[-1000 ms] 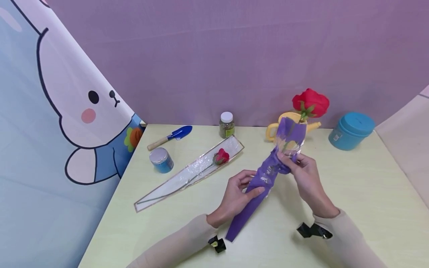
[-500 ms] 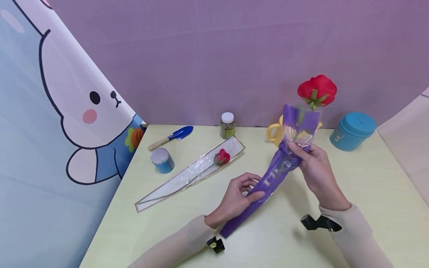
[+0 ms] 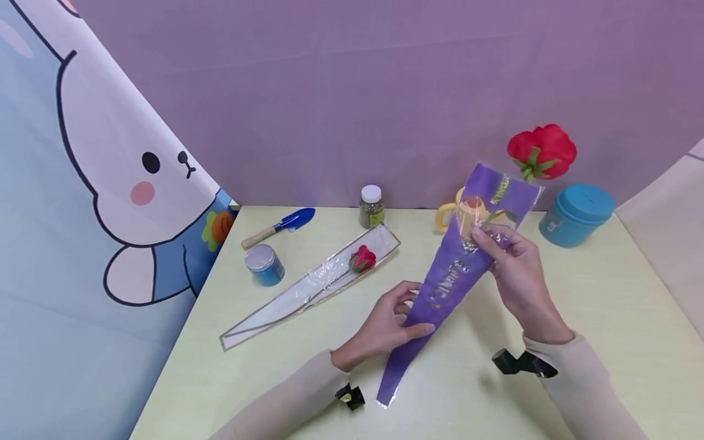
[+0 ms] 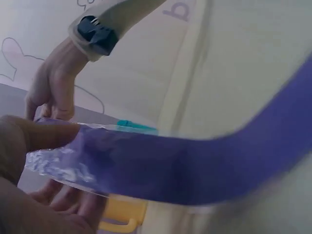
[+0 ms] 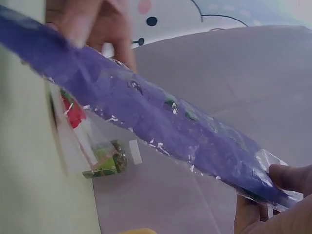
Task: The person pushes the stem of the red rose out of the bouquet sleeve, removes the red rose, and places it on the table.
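Observation:
A long purple plastic flower sleeve [image 3: 448, 278] slants across the table front, wide end up, with a red artificial rose [image 3: 544, 151] standing out of its top. My right hand [image 3: 519, 275] grips the sleeve below its wide opening, thumb in front, fingers behind. Lower down, my left hand [image 3: 387, 318] holds the narrower part between thumb and fingers. In the left wrist view the sleeve's tail bends away to the right. Most of the stem is hidden inside the sleeve. A second red rose [image 3: 363, 259] lies in a clear white-backed sleeve [image 3: 297, 299] on the table.
Behind the purple sleeve a yellow watering can [image 3: 444, 217] is mostly hidden. A blue lidded tub [image 3: 576, 215] stands at the back right. A jar with a white lid [image 3: 371, 206], a blue trowel [image 3: 279, 227] and a small blue jar [image 3: 264, 265] are at the back left.
The bunched purple sleeve has flattened out, with its lettering now visible. The rose and right hand have moved up and to the right. The left hand stays near the same spot.

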Demonstrator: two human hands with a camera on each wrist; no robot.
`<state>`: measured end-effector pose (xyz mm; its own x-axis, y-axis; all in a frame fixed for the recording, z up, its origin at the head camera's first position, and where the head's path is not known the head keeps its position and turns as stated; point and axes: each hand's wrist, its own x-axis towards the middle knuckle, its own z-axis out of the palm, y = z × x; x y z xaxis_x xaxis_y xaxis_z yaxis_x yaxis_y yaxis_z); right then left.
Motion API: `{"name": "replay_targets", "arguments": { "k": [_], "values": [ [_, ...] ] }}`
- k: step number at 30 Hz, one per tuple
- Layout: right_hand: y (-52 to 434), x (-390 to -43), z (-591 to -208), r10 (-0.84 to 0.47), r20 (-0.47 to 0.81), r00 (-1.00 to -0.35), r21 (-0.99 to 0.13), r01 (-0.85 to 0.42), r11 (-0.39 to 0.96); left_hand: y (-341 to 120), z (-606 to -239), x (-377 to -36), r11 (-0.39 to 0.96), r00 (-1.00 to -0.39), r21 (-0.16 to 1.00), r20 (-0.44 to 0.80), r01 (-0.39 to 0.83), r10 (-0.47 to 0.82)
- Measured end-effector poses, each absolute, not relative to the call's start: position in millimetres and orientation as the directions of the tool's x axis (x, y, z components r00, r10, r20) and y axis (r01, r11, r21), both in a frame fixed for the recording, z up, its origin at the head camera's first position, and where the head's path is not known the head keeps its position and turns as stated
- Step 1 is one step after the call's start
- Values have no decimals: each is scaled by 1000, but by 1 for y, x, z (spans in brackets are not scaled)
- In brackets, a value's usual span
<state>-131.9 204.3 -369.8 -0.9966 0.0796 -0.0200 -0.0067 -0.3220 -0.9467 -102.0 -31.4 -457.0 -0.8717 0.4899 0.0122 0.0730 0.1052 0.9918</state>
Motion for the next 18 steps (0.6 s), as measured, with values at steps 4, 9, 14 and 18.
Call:
{"name": "replay_targets", "arguments": {
  "k": [4,9,14,18],
  "values": [
    [201,-130,-374,81,-19,-997,-959,-5,-285,-31,-444,-113,83,-874,989,64,118,482],
    [197,-128,-381,77,-45,-996,-972,26,-233,-25,-435,-122,31,-882,980,164,197,441],
    [194,-125,-386,75,-48,-996,-982,34,-185,-22,-433,-123,47,-889,975,176,215,422],
    [195,-124,-389,65,-47,-997,-990,37,-137,-22,-435,-122,59,-894,980,150,192,422]
  ]
}}
